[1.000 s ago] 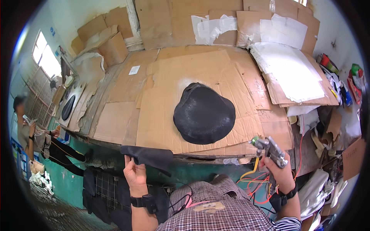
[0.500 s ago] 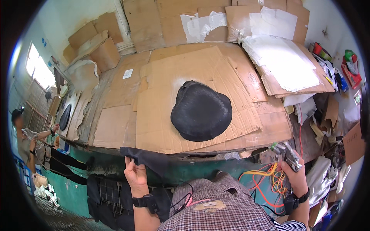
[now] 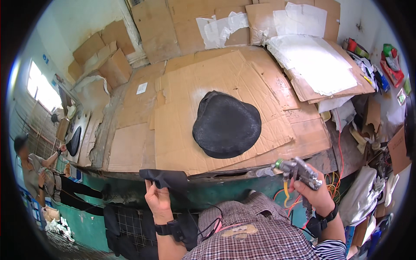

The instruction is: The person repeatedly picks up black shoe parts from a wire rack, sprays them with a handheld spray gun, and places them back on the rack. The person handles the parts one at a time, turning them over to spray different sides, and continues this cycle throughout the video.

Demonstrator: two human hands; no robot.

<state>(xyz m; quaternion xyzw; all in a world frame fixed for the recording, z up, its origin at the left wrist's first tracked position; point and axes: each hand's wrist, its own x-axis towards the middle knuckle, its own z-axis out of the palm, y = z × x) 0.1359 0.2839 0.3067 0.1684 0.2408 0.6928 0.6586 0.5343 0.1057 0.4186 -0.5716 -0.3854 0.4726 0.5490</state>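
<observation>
On the cardboard-covered table rests a black, rounded three-lobed pad point(image 3: 226, 125), its surface finely speckled. My left hand point(image 3: 158, 198) pinches a piece of black fabric point(image 3: 167, 178) that hangs just off the table's front edge. My right hand point(image 3: 313, 190) is wrapped around the handle of a metal spray gun point(image 3: 299, 172) with a green ring near its nozzle. The gun points left, over the right part of the front edge. A yellow hose point(image 3: 286, 193) hangs beside it.
White-coated cardboard sheets point(image 3: 316, 65) lie at the back right. Orange and yellow hoses point(image 3: 331, 190) loop below the right front edge. At the far left, another person point(image 3: 32, 164) stands by a second black pad point(image 3: 74, 141). Dark pieces hang on a wire rack point(image 3: 130, 225) below.
My right hand has brought the spray gun left and turned its nozzle further toward the table's middle. My left hand, still with the black fabric, has shifted slightly right and down.
</observation>
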